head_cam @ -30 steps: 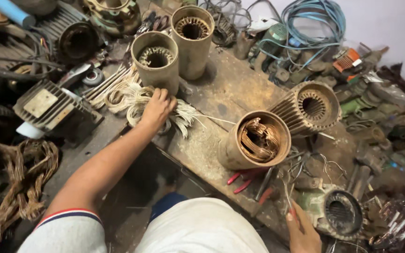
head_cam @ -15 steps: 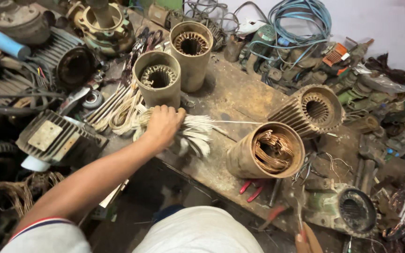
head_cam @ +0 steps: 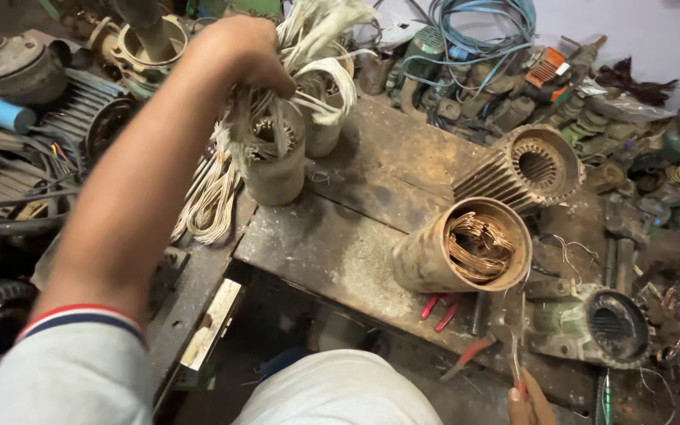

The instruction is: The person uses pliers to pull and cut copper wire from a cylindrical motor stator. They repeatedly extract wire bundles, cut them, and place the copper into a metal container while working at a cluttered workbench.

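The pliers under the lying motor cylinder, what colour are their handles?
Red handles on the pliers, seen in the head view.

bundle of off-white fibrous sleeving strips [head_cam: 308,55], matt and frayed, gripped in the left hand [head_cam: 242,51]; upright stator housings [head_cam: 277,161] of dull, dust-coated metal. lying stator [head_cam: 466,248] with rusty matt steel shell and glossy copper wire inside; finned housing [head_cam: 525,169] of rough cast metal. workbench [head_cam: 356,228] of worn, grimy wood; pliers handles [head_cam: 438,307] in smooth red plastic; coiled cable [head_cam: 482,24] in blue plastic sheath.
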